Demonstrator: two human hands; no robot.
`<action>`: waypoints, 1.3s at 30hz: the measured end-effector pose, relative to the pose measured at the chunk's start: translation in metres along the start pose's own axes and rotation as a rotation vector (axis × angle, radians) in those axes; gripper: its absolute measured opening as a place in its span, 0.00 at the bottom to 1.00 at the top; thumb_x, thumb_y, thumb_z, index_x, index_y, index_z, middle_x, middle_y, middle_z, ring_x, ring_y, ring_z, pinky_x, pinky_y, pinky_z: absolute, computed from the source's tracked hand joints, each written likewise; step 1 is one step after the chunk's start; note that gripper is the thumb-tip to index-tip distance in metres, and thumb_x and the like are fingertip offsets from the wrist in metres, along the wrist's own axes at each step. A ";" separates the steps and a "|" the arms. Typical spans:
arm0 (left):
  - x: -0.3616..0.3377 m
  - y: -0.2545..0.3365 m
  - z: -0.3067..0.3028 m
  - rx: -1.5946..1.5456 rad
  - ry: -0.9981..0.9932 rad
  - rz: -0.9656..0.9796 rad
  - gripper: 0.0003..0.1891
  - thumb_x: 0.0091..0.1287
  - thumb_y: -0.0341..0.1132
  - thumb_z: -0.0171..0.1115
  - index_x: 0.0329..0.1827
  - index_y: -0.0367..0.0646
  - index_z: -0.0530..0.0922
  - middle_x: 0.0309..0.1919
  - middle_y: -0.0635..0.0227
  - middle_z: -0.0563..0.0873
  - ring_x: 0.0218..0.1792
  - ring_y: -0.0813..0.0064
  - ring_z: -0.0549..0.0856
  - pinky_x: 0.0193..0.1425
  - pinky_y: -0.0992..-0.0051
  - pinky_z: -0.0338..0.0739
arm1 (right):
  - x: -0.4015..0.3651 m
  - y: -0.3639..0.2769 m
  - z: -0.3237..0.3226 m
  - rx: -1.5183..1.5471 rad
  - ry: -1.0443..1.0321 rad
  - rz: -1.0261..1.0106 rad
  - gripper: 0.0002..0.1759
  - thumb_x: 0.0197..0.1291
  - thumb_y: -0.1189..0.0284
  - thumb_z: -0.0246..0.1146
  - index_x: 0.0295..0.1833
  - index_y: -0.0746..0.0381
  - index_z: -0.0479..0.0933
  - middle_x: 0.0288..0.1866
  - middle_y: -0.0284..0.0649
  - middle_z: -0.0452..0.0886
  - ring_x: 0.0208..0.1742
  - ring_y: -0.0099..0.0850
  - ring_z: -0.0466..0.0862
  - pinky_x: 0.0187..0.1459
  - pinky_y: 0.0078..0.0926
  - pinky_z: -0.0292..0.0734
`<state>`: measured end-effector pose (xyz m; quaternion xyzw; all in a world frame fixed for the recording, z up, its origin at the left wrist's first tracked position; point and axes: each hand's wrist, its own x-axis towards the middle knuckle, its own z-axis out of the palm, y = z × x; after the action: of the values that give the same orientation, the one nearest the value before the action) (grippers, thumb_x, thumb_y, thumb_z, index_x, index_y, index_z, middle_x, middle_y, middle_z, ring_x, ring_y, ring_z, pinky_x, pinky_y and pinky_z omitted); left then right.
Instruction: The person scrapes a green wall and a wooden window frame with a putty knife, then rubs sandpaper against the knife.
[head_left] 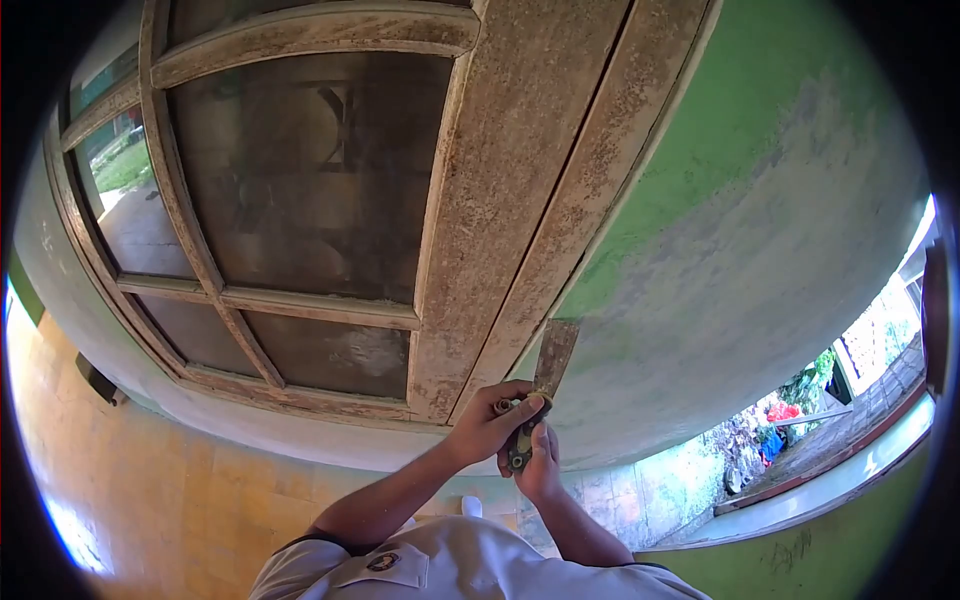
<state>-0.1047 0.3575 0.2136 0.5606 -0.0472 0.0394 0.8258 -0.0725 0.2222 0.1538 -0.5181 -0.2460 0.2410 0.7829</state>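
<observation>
Both my hands are closed around a scraper in front of my chest. Its flat, worn blade points up and away from me, overlapping the green wall beside the window frame in this view. My left hand wraps the upper part of the dark handle, with its thumb near the base of the blade. Lower down, my right hand grips the handle from the right, thumb pointing up. A ring-shaped hole shows at the handle's bottom end. The fingers partly hide the handle.
A weathered wooden window frame with several glass panes fills the upper left. To its right curves a green wall with bare grey patches. Yellowish floor tiles lie below left; a ledge stands at lower right.
</observation>
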 end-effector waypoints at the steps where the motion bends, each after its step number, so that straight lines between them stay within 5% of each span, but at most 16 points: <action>1: 0.000 0.001 0.000 0.007 0.000 -0.001 0.14 0.71 0.39 0.54 0.48 0.34 0.76 0.27 0.66 0.82 0.15 0.78 0.81 0.13 0.81 0.77 | 0.000 -0.001 0.002 0.008 0.014 -0.006 0.27 0.70 0.48 0.42 0.48 0.63 0.67 0.26 0.41 0.74 0.19 0.28 0.75 0.17 0.23 0.67; 16: 0.003 0.003 -0.001 0.036 0.057 0.041 0.15 0.70 0.41 0.58 0.47 0.35 0.77 0.25 0.70 0.81 0.16 0.85 0.78 0.13 0.84 0.72 | 0.003 0.005 0.001 0.055 0.068 -0.002 0.34 0.68 0.40 0.34 0.51 0.61 0.67 0.30 0.39 0.75 0.22 0.28 0.76 0.19 0.24 0.68; 39: 0.017 0.035 0.009 0.101 0.043 0.158 0.14 0.71 0.40 0.55 0.44 0.36 0.76 0.24 0.69 0.80 0.15 0.83 0.78 0.11 0.83 0.72 | 0.024 -0.028 0.020 0.111 0.075 -0.073 0.34 0.68 0.41 0.34 0.50 0.61 0.69 0.28 0.38 0.76 0.21 0.27 0.75 0.18 0.23 0.67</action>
<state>-0.0920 0.3620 0.2509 0.5952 -0.0712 0.1188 0.7915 -0.0639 0.2414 0.1900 -0.4732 -0.2214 0.2060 0.8275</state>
